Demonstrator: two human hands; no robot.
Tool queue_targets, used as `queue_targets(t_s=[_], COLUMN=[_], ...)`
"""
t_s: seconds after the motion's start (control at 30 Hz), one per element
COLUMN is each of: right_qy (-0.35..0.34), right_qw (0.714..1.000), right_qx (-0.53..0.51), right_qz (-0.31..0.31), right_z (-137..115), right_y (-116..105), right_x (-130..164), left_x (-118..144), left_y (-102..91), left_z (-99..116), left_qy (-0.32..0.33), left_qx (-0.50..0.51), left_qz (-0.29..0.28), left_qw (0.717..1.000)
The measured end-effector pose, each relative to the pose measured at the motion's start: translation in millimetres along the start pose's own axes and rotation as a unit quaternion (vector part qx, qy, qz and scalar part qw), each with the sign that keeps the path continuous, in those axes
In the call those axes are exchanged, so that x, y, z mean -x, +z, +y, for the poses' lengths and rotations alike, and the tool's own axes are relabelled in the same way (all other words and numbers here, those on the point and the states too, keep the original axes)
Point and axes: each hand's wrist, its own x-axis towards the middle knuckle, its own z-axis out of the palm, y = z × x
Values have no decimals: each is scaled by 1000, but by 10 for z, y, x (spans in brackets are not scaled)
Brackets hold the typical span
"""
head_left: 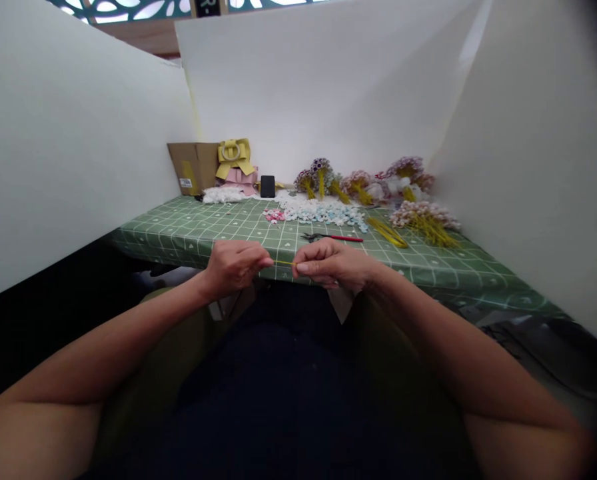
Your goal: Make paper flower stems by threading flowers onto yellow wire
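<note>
Presently, both hands meet at the near edge of the green checked tablecloth (pixel 188 230), with a thin yellow wire stem (pixel 284 263) spanning the small gap between them. The left hand (pixel 233 265) is clenched, thumb and forefinger pinching the stem's left end. The right hand (pixel 334 264) is likewise closed, its fingertips nipping the right end. The stem's long axis runs level, left to right across the body, and only a short stretch shows between the two grips. Neither hand is nearer than the other; the stem is shared equally, held just off the table edge above the lap.

Beyond the hands, touching neither, a pair of red-handled pliers (pixel 333 237) lies on the cloth, closer to the right hand. Further back sit a heap of small pale blue and white paper blossoms (pixel 323 213), a small cluster of pink ones (pixel 273 215), loose yellow stems (pixel 387 232), and finished flower sprigs (pixel 423 217) on the right. A brown cardboard box (pixel 193 167) and a yellow bow (pixel 234 157) stand against the white partition (pixel 328 80), with a small black object (pixel 267 186) beside them.
</note>
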Motion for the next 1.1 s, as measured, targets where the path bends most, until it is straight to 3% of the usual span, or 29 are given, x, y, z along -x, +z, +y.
queue_targets(t_s=[0.07,0.13,0.2,0.27,0.3,0.37,0.47,0.53,0.6,0.63,0.7,0.77,0.83,0.9,1.0,1.07,1.1], right_qy=[24,31,16,3,3,6,-11,-19,-1,12,16,-7,-17,1,8,4,7], right_qw=[987,934,876,853,858,901,982,996,991,977,915,851,830,843,920,980,996], right_qx=[119,294,428,479,471,386,167,81,122,185,348,475,524,507,357,179,90], right_qz=[103,203,222,207,206,199,82,6,49,108,206,224,191,180,161,84,25], right_z=[63,129,165,162,149,117,77,66,65,66,73,86,109,128,96,24,-17], right_y=[57,137,202,222,211,146,-10,-78,-67,-32,68,160,204,190,90,-4,-49], right_x=[-32,-62,-75,-68,-61,-40,-5,6,-5,-17,-43,-62,-71,-73,-49,-7,17], left_x=[8,29,54,71,73,65,30,3,-12,-11,8,40,61,60,31,11,3], left_y=[85,205,303,339,328,258,93,15,10,39,139,252,325,324,184,44,-19], left_z=[-47,-105,-151,-171,-172,-159,-121,-92,-75,-75,-95,-132,-164,-171,-121,-66,-41], left_qy=[-92,-214,-294,-300,-278,-205,-61,1,-24,-71,-191,-289,-327,-297,-179,-77,-27], left_qx=[55,158,246,269,255,187,69,20,26,55,150,253,309,293,175,87,50], left_qz=[-33,-75,-96,-95,-94,-77,-51,-47,-54,-61,-78,-94,-102,-109,-78,-39,-25], left_qw=[994,961,919,910,921,958,994,999,998,994,967,918,887,902,965,992,998])
